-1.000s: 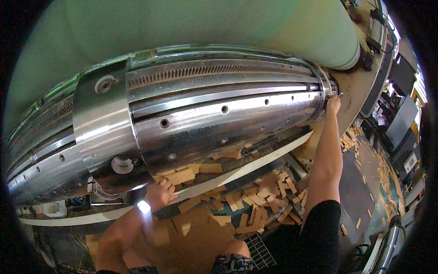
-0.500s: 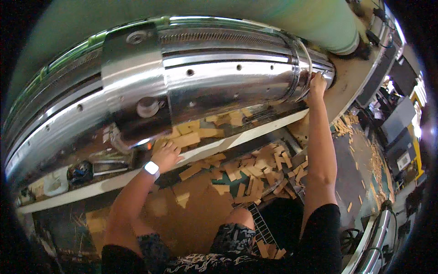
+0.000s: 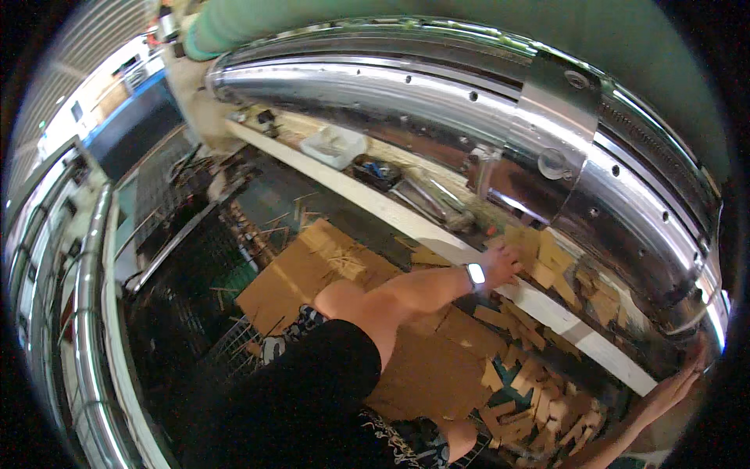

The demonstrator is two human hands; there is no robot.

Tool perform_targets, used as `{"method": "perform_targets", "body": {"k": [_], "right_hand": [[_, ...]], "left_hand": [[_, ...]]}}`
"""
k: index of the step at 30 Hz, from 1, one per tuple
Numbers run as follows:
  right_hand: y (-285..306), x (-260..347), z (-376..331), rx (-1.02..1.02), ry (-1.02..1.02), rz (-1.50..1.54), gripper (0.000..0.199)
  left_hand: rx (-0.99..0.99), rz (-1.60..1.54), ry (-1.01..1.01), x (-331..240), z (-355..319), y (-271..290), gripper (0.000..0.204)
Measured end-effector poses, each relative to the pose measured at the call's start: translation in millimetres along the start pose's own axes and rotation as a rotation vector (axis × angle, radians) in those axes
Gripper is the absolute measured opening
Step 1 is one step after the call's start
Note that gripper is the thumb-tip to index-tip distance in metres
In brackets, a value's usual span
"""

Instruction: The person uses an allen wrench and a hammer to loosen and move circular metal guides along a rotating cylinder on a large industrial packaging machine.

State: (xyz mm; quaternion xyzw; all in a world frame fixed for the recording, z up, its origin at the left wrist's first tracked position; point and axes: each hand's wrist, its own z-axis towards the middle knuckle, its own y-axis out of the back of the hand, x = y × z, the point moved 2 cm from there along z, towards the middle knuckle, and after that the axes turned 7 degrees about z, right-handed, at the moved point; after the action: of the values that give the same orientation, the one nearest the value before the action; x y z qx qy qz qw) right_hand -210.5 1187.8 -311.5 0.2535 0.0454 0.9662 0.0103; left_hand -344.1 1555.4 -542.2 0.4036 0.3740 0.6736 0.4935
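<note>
My left hand (image 3: 501,263), with a lit watch on its wrist, rests at the pale wooden beam (image 3: 375,205) beside loose wood pieces (image 3: 547,254). Its fingers are apart and hold nothing I can see. At the far right, my right hand (image 3: 681,381) reaches up to the end of a long shiny metal cylinder (image 3: 437,87), fingers stretched out and somewhat blurred. A pale ring (image 3: 687,324) circles the cylinder just above that hand. Across the cylinder sits a polished metal carriage block (image 3: 558,105).
A green pipe (image 3: 312,19) runs behind the cylinder. On the ledge are a white tray (image 3: 334,146) and metal tools (image 3: 430,195). Below lie cardboard (image 3: 430,367) and many wood offcuts (image 3: 547,402). Shiny rollers (image 3: 90,313) stand at the left.
The view has swung to the left, bringing the rollers and the cylinder's left end in. My left hand stays at the beam. My right hand's fingers, bent before at the cylinder's end, now look stretched.
</note>
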Motion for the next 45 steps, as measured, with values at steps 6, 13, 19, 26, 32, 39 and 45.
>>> {"method": "perform_targets", "body": {"k": [6,13,19,26,32,39,45], "right_hand": [[-114,-3,-131,0.764,-0.244,0.106,0.030],[-172,26,-170,0.950,-0.146,-0.015,0.021],[-240,108,-219,0.780,0.115,-0.005,0.035],[-438,292,-330,0.743,0.573,0.011,0.033],[-610,445,-387,0.897,0.654,0.168,0.036],[-668,324,-346,0.811,0.125,-0.490,0.040],[-687,329,-367,0.828,0.143,-0.722,0.042]], "left_hand": [[0.092,0.048,0.247,-7,-10,-9,0.038],[-0.204,0.020,0.217,0,-13,-26,0.040],[-0.585,-0.852,0.176,-6,-87,15,0.030],[-0.395,-1.946,0.428,207,-304,76,0.025],[-0.763,-1.818,0.819,412,-474,131,0.020],[-0.638,-1.351,1.273,577,-677,74,0.026],[-0.045,-1.064,1.460,589,-796,47,0.020]]}}
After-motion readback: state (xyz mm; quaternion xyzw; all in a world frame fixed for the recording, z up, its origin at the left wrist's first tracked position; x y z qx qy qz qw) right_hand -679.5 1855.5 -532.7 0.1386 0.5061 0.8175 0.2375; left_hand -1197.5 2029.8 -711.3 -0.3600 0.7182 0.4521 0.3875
